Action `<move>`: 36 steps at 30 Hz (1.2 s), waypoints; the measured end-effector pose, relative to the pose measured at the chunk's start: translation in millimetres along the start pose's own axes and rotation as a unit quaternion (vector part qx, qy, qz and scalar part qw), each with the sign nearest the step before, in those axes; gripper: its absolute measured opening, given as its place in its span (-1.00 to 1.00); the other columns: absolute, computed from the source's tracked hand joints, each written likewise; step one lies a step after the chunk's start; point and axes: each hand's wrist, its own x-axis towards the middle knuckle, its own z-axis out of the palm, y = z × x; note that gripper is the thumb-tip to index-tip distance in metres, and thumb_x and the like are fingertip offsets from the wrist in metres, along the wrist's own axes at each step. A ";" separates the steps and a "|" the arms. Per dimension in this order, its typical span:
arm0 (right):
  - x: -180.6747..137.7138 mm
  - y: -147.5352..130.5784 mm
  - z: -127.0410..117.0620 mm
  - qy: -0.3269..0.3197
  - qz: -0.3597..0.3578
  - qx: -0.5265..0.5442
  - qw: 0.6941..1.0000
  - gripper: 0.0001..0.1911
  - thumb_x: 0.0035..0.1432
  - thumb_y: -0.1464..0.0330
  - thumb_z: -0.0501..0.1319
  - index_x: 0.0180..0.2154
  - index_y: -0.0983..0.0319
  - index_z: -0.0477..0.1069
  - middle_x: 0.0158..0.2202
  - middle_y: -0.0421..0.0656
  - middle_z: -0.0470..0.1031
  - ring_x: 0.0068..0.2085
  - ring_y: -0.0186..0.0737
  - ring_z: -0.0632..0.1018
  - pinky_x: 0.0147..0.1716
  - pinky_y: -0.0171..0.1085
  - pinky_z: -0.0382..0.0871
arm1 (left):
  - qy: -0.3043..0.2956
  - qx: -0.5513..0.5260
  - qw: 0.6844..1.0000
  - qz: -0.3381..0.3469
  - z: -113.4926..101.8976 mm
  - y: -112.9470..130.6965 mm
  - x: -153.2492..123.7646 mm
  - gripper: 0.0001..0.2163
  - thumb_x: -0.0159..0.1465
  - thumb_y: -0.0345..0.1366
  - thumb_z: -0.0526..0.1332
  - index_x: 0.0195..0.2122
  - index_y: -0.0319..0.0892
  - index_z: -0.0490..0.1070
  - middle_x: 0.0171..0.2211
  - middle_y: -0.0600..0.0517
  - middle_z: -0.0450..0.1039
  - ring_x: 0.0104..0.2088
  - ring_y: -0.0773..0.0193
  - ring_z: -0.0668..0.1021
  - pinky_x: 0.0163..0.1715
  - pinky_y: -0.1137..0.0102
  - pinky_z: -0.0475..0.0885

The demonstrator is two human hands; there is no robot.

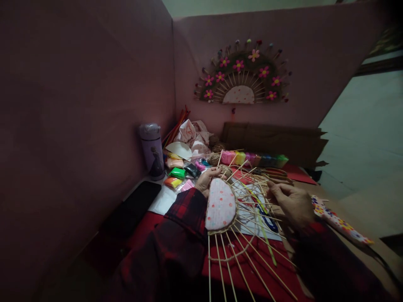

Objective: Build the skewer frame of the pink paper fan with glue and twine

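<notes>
A hand fan frame (221,205) is tilted over the table, its half-circle base covered in pale cloth with small red flowers and edged with twine. Thin wooden sticks spread out from the base, and a strand of twine (234,256) crosses the lower ones. My left hand (205,181) grips the frame at the upper end of the base, its fingers partly behind it. At the right, my right hand (292,203) is closed in a pinch near the stick tips; what lies between its fingers is too dark to make out.
Behind are a purple bottle (153,153), coloured clay packets (177,173), twine balls (215,159) and brown cardboard (270,140). A finished flowered fan (238,94) hangs on the wall. A black phone-like slab (141,199) lies left, a flower-patterned item (341,222) with a cord right.
</notes>
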 end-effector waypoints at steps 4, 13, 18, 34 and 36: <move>1.6 -0.2 -0.8 -0.005 0.000 0.029 1.000 -0.52 0.01 -0.05 0.11 -0.59 0.21 0.45 -0.57 -0.13 0.50 -0.49 -0.17 0.52 -0.49 -0.27 0.35 | 0.004 -0.002 1.000 0.019 0.5 3.0 -0.6 -0.93 0.12 -0.45 0.20 -0.40 -0.23 0.30 -0.61 0.02 0.43 -0.68 0.34 0.46 -0.67 0.51 0.31; 12.0 3.7 -12.6 -0.027 0.096 0.265 0.959 -0.58 -0.08 -0.02 0.24 -0.55 0.22 0.45 -0.42 -0.05 0.53 -0.40 -0.14 0.53 -0.54 -0.25 0.43 | 0.019 -0.016 0.999 0.040 -2.6 13.0 0.2 -0.93 0.12 -0.46 0.19 -0.37 -0.23 0.31 -0.58 0.03 0.45 -0.64 0.31 0.50 -0.61 0.46 0.36; 14.2 2.5 -16.9 -0.036 0.149 0.320 0.935 -0.62 -0.07 0.01 0.25 -0.56 0.21 0.44 -0.43 -0.06 0.53 -0.37 -0.13 0.55 -0.59 -0.30 0.42 | 0.038 -0.035 0.998 0.035 -6.0 17.8 0.1 -0.96 0.13 -0.46 0.17 -0.41 -0.23 0.31 -0.60 0.02 0.45 -0.66 0.29 0.49 -0.62 0.44 0.37; 18.4 10.9 -12.4 -0.081 0.239 0.401 0.880 -0.80 0.10 0.24 0.20 -0.44 0.25 0.44 -0.42 -0.06 0.52 -0.50 -0.28 0.52 -0.72 -0.42 0.35 | 0.109 -0.131 0.985 0.022 1.1 28.7 -5.3 -0.88 0.16 -0.47 0.15 -0.26 -0.30 0.40 -0.49 -0.06 0.52 -0.50 0.15 0.57 -0.37 0.22 0.47; 15.0 11.4 -5.3 -0.097 0.248 0.411 0.872 -0.85 0.06 0.31 0.24 -0.45 0.26 0.44 -0.48 -0.08 0.51 -0.58 -0.33 0.47 -0.74 -0.43 0.33 | 0.116 -0.141 0.983 0.026 0.8 27.6 -4.4 -0.90 0.17 -0.45 0.16 -0.29 -0.31 0.41 -0.47 -0.07 0.52 -0.47 0.14 0.57 -0.35 0.21 0.47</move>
